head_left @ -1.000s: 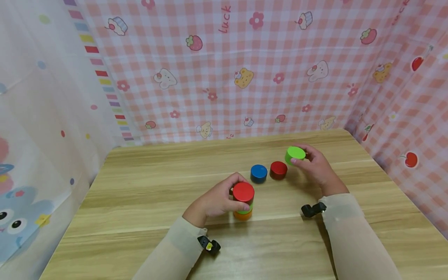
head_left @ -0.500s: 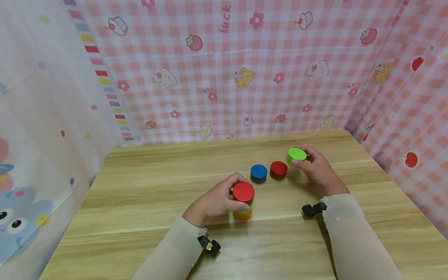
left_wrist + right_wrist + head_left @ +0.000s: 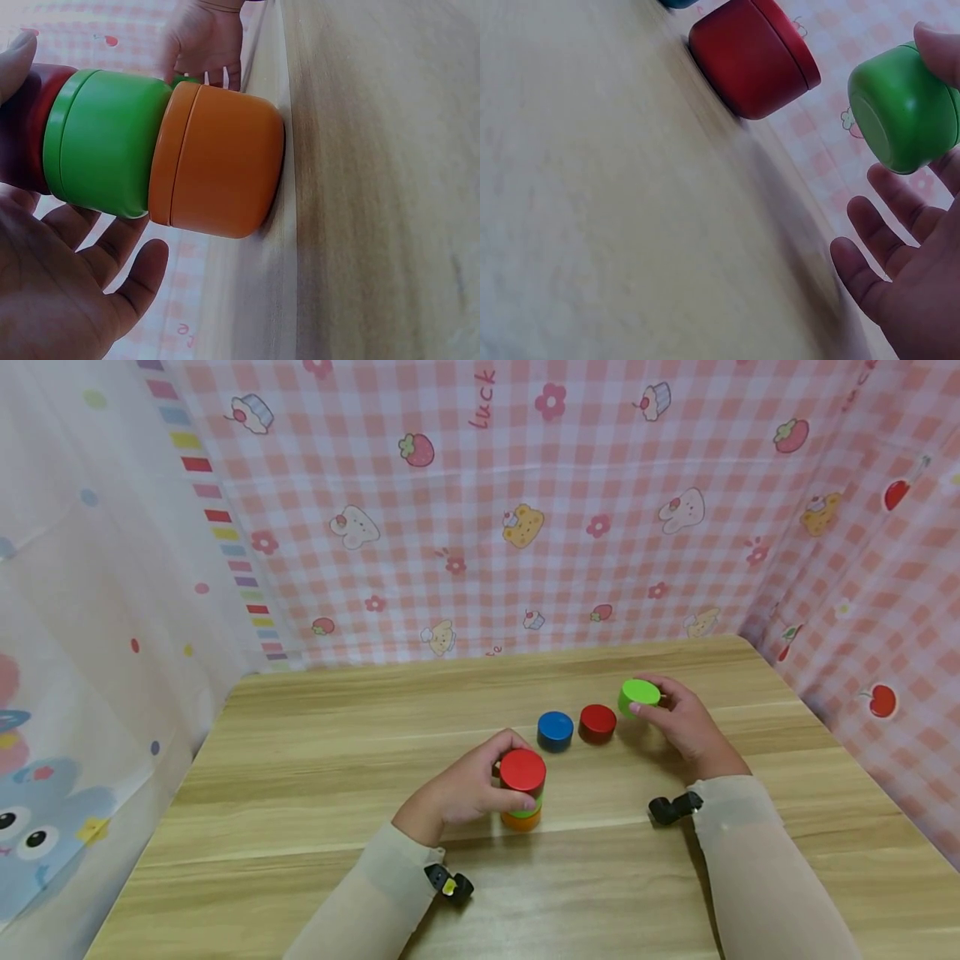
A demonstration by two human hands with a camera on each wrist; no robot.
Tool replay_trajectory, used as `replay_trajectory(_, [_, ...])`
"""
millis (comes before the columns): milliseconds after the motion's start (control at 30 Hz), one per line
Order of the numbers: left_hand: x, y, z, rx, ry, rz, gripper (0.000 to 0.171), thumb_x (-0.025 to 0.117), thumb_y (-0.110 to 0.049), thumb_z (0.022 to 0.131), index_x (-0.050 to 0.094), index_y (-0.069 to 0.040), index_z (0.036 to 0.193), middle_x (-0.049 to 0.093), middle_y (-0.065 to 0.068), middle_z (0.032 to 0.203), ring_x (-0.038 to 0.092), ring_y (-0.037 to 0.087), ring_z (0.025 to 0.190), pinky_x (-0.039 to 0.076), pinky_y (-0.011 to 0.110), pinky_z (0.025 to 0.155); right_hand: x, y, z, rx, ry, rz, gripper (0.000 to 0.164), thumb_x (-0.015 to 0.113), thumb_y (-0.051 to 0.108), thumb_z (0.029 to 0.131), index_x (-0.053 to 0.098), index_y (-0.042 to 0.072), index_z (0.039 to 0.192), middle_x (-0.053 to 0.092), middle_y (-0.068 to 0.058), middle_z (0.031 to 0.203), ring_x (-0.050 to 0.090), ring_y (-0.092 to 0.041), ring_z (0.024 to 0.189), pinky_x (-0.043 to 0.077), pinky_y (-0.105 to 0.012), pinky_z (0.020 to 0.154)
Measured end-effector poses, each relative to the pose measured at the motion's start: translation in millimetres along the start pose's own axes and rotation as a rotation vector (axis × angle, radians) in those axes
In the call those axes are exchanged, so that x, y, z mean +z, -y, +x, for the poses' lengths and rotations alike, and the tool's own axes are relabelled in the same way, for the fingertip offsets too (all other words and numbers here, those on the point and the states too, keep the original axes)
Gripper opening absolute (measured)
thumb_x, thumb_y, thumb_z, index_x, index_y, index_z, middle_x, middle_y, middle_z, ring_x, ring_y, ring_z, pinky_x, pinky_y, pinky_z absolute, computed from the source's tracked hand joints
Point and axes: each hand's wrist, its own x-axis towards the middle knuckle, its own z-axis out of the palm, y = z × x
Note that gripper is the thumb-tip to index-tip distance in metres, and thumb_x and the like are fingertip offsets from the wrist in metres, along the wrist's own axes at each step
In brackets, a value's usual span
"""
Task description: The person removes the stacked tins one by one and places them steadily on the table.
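Your left hand (image 3: 467,789) is closed part-way, thumb and fingers around the upper red canister (image 3: 522,770), with the lower fingers spread alongside the stack. This red canister sits upright on a green canister (image 3: 105,142), which in turn sits on an orange canister (image 3: 217,161) standing on the wood-grain surface (image 3: 337,718). Your right hand (image 3: 686,727) pinches a second green canister (image 3: 639,696) between thumb and fingers, the remaining fingers extended; this canister is raised off the surface. Just beside it, on its left, a second red canister (image 3: 597,724) stands upright on the surface, followed by a blue canister (image 3: 555,732). Both of these lie between the stack and your right hand. A pink checked cloth (image 3: 480,477) hangs behind the surface.
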Motion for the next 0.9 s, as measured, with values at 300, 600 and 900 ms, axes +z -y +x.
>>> replay_trajectory(300, [-0.2,1.0,0.4,0.031,0.003,0.019,0.048,0.084,-0.016,0.09,0.055,-0.013,0.127,0.066,0.004,0.124,0.061,0.019,0.118,0.053,0.034,0.101,-0.5,-4.5,-1.7,0.004,0.024,0.028,0.058,0.07,0.018,0.103,0.047,0.001,0.153,0.056,0.014,0.124,0.055,-0.006,0.11,0.046,-0.017,0.092])
replay_trajectory(600, [0.1,2.5,0.5,0.02,-0.004,0.017,0.048,0.085,-0.016,0.089,0.055,-0.017,0.126,0.066,0.0,0.123,0.061,0.019,0.118,0.055,0.035,0.1,0.8,-3.9,-1.6,0.055,0.048,-0.028,0.059,0.07,0.017,0.101,0.048,-0.001,0.153,0.055,-0.002,0.134,0.052,-0.008,0.111,0.043,-0.018,0.093])
replay_trajectory(900, [0.3,3.7,1.2,0.016,-0.006,0.021,0.048,0.085,-0.015,0.089,0.056,-0.018,0.126,0.066,0.0,0.124,0.061,0.019,0.119,0.055,0.035,0.1,0.5,-8.9,4.2,0.122,0.098,-0.101,0.063,0.069,0.014,0.099,0.044,-0.002,0.155,0.05,-0.021,0.149,0.049,-0.017,0.119,0.041,-0.022,0.097])
